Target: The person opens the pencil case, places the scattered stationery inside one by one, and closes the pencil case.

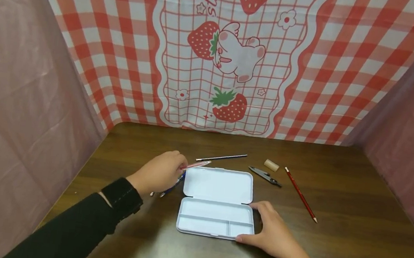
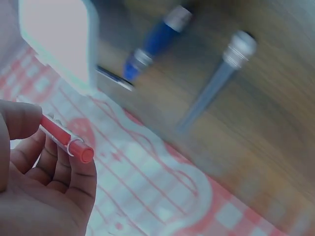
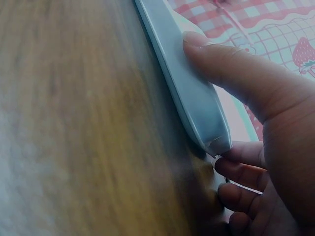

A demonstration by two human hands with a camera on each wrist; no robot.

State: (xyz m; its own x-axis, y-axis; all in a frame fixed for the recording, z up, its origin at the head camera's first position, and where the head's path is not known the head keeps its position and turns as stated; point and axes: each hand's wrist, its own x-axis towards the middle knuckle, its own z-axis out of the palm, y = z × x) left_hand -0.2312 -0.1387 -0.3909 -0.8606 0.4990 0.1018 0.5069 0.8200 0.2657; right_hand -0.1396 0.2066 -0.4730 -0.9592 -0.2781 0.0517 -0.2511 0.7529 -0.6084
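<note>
A white pencil case (image 1: 206, 210) lies open on the table, its lid (image 1: 218, 185) folded back flat and its divided compartments bare. Between thumb and fingers my left hand (image 1: 160, 172) pinches a red pen (image 1: 196, 165) with a clear barrel, held above the case's left upper corner. The pen's red end (image 2: 83, 151) faces the left wrist camera. My right hand (image 1: 275, 237) grips the right end of the case, thumb on its front edge and fingers near the hinge. In the right wrist view, the thumb (image 3: 231, 69) presses on the case's side (image 3: 192, 83).
Beneath and beside my left hand lie a blue pen (image 2: 157, 39) and a grey stick with a pale end (image 2: 216, 78). Behind the case is a dark pencil (image 1: 223, 158). To the right lie a compass (image 1: 264, 176), an eraser (image 1: 271, 165) and a red pencil (image 1: 300, 194).
</note>
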